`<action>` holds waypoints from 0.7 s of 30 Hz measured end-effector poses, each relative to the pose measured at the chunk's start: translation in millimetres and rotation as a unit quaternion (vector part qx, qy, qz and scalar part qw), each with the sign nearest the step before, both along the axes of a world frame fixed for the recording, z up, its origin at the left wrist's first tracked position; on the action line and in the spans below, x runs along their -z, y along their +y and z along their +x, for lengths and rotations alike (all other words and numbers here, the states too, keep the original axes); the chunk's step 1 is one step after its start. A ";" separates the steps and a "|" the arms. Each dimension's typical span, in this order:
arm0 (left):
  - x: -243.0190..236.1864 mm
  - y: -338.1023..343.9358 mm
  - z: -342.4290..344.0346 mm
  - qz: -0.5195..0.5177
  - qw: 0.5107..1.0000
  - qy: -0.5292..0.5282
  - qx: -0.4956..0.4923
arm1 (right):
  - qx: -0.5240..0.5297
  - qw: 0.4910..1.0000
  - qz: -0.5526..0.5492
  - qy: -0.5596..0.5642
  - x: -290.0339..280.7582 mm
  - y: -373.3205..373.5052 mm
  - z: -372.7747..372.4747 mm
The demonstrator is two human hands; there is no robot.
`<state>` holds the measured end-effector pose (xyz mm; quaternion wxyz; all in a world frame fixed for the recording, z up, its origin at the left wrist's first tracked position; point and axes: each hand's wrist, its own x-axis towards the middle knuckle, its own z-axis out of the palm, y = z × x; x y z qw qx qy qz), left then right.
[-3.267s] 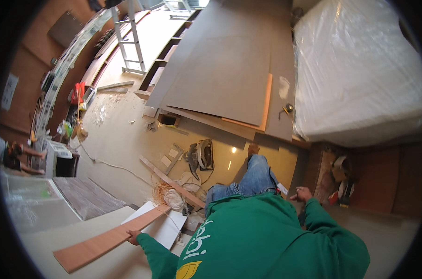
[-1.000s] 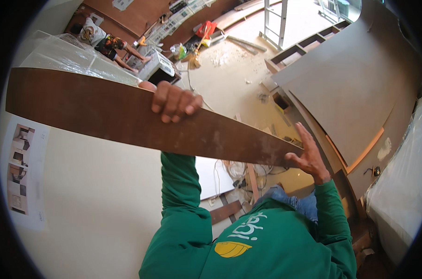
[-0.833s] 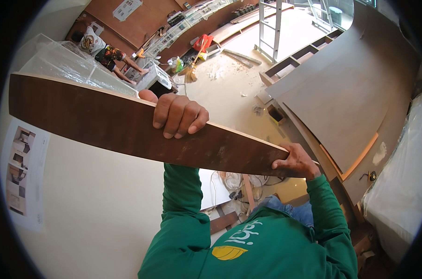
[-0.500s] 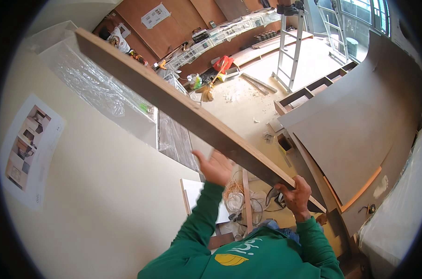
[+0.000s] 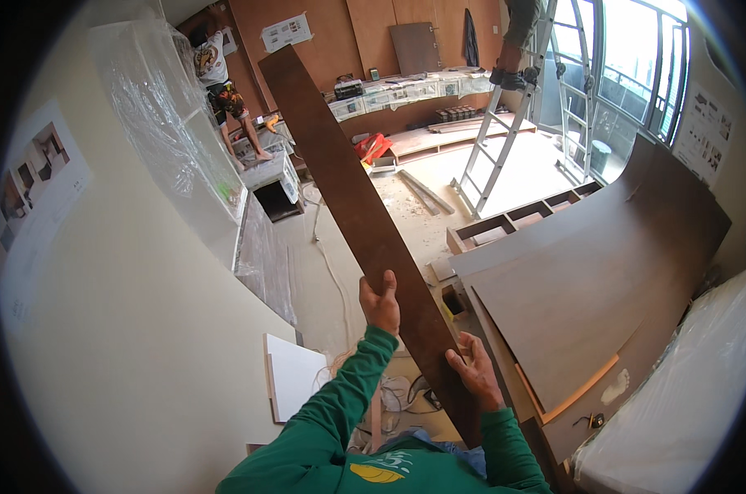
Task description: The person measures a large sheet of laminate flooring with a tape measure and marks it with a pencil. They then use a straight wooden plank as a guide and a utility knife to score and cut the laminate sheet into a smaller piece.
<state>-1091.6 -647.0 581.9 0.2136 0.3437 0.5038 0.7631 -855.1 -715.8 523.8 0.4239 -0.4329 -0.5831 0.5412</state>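
A long dark brown wooden board [image 5: 340,177] slants across the view, its broad face turned up toward me. Its far end rises in front of the reddish-brown wall, and its near end comes down close to my body. My left hand [image 5: 380,305] is closed on the board's left edge, thumb up on the face. Lower down, my right hand [image 5: 478,370] holds the right edge, with its thumb against the face and its fingers loosely bent. The undersides of both grips are hidden.
Large brown sheets [image 5: 570,280] lie at the right, with a tape measure [image 5: 591,421] near them. Ahead stands a stepladder [image 5: 498,136] with a person's legs on it. Another person [image 5: 216,74] works at the far left. A white panel [image 5: 295,375] leans by the left wall.
The board has turned from edge-up to face-up and swung steeper, its far end moving right. My left hand, open and off it before, now grips it. My view has lifted toward the room.
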 end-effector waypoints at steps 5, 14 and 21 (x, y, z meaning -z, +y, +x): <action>-29.6 92.5 -71.1 -0.020 0.999 -0.037 0.029 | -0.124 0.963 -0.198 -0.132 65.1 -34.5 85.2; -119.5 163.5 -122.5 -0.078 0.987 -0.095 0.101 | -0.029 0.985 0.032 -0.169 -36.9 -66.9 7.9; -82.1 130.7 -128.5 -0.142 0.888 -0.251 0.359 | -0.015 0.989 0.050 -0.138 -82.6 -56.6 -6.8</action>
